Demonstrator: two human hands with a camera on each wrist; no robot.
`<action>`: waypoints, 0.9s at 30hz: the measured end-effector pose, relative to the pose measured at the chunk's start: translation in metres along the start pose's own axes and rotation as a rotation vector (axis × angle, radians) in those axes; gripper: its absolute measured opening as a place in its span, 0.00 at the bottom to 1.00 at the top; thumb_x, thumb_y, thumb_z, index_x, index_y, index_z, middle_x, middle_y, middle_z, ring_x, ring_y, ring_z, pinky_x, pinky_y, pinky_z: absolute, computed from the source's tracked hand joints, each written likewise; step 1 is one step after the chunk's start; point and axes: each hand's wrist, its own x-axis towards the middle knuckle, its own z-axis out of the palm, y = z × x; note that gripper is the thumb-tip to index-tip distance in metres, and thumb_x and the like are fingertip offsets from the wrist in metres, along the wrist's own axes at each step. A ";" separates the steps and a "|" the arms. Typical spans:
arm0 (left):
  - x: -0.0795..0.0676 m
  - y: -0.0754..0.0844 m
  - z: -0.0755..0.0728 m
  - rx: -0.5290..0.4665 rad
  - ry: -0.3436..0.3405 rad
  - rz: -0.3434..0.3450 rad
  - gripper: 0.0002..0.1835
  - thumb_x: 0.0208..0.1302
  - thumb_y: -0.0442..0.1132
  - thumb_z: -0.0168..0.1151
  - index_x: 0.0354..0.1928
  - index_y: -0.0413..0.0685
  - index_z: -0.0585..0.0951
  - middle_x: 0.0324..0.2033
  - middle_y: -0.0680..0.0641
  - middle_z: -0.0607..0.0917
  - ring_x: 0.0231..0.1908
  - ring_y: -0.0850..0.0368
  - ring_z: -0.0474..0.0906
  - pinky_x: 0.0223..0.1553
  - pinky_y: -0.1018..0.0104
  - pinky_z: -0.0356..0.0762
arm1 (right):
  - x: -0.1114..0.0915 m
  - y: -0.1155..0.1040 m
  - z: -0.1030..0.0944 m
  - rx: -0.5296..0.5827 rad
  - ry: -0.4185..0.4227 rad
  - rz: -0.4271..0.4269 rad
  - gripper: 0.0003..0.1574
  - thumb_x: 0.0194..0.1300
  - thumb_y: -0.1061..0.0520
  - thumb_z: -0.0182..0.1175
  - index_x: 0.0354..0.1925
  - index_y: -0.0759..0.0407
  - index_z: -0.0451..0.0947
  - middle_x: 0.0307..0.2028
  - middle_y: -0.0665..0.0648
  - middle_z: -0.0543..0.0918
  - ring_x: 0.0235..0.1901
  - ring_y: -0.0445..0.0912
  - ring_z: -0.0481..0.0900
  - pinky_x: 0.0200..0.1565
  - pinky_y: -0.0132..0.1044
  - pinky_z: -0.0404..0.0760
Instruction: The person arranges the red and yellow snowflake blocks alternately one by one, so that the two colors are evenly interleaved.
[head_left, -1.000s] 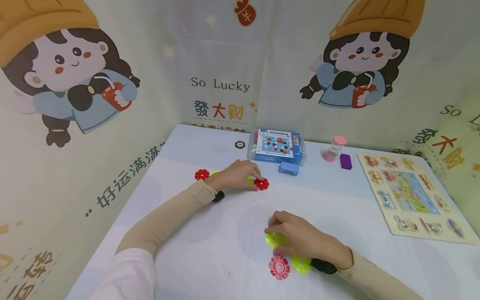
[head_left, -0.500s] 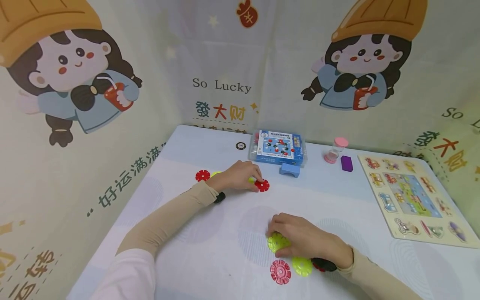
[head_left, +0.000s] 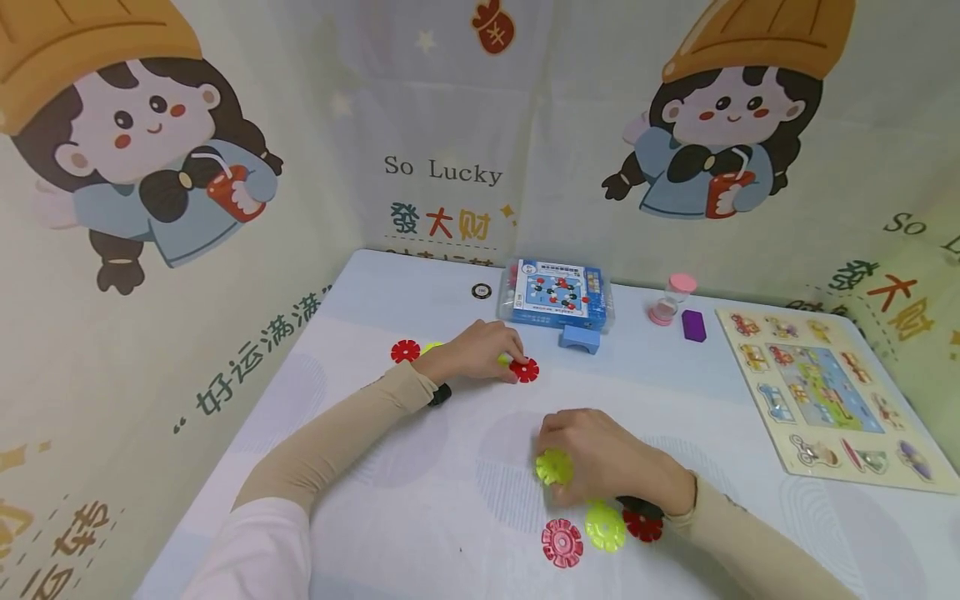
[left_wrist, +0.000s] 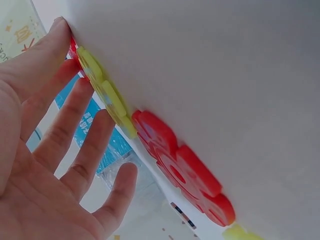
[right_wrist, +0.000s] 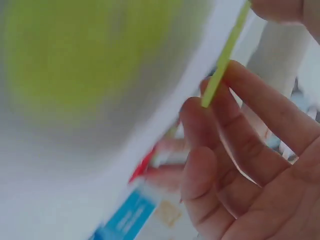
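My left hand pinches the rim of a red snowflake disc lying on the table, thumb and index finger on it. A row of discs trails leftward from it; the left wrist view shows a yellow-green disc and another red disc. Nearer the front, my right hand pinches a yellow-green snowflake disc between thumb and fingers, raised and seen edge-on in the right wrist view. Below that hand lie a pinkish-red disc, a yellow-green disc and a red disc, partly covered by the wrist.
Behind my left hand are a boxed molecule set, a blue arch block and a black-and-white round chip. Farther right stand a pink sand timer, a purple block and a wooden picture puzzle.
My right hand has lifted the yellow-green disc off the table and tilted it up, uncovering more of the red disc beneath the wrist. The left hand has stayed put.
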 end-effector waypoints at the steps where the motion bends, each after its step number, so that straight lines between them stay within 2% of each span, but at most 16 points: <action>1: 0.000 0.000 0.000 0.002 0.001 0.002 0.21 0.53 0.57 0.68 0.51 0.69 0.82 0.47 0.60 0.81 0.50 0.62 0.72 0.49 0.59 0.68 | 0.004 0.008 -0.003 0.018 0.032 0.014 0.21 0.44 0.40 0.71 0.40 0.41 0.84 0.37 0.39 0.82 0.35 0.34 0.76 0.40 0.32 0.78; 4: -0.001 0.000 -0.001 0.003 0.004 0.008 0.21 0.53 0.56 0.69 0.50 0.68 0.83 0.47 0.59 0.82 0.50 0.61 0.72 0.49 0.59 0.69 | 0.020 0.036 -0.012 0.052 0.126 0.064 0.20 0.43 0.44 0.73 0.38 0.44 0.85 0.35 0.39 0.82 0.33 0.34 0.75 0.36 0.29 0.77; 7: -0.001 0.001 -0.002 -0.001 0.004 0.014 0.20 0.53 0.55 0.69 0.50 0.67 0.83 0.47 0.59 0.82 0.50 0.60 0.73 0.48 0.58 0.69 | 0.038 0.063 -0.016 0.075 0.184 0.114 0.20 0.42 0.48 0.74 0.38 0.48 0.86 0.33 0.42 0.83 0.32 0.37 0.75 0.34 0.29 0.76; 12: 0.000 0.002 -0.001 -0.003 -0.001 0.026 0.20 0.53 0.55 0.68 0.50 0.66 0.83 0.47 0.59 0.82 0.50 0.60 0.72 0.48 0.59 0.69 | 0.054 0.090 -0.012 0.110 0.194 0.181 0.21 0.45 0.49 0.74 0.39 0.53 0.86 0.32 0.48 0.83 0.32 0.41 0.75 0.32 0.30 0.75; 19: 0.001 0.002 -0.003 0.015 0.003 0.023 0.20 0.52 0.55 0.69 0.49 0.66 0.84 0.47 0.59 0.82 0.50 0.60 0.72 0.48 0.60 0.69 | 0.054 0.094 -0.009 0.157 0.177 0.141 0.21 0.49 0.51 0.73 0.43 0.56 0.86 0.36 0.52 0.82 0.37 0.45 0.75 0.35 0.30 0.76; 27: 0.001 0.003 -0.003 0.009 -0.014 0.025 0.20 0.52 0.55 0.69 0.50 0.66 0.84 0.46 0.59 0.82 0.50 0.61 0.72 0.48 0.59 0.69 | 0.044 0.087 -0.008 0.158 0.177 0.193 0.24 0.53 0.48 0.70 0.49 0.53 0.83 0.41 0.52 0.82 0.42 0.45 0.75 0.38 0.33 0.77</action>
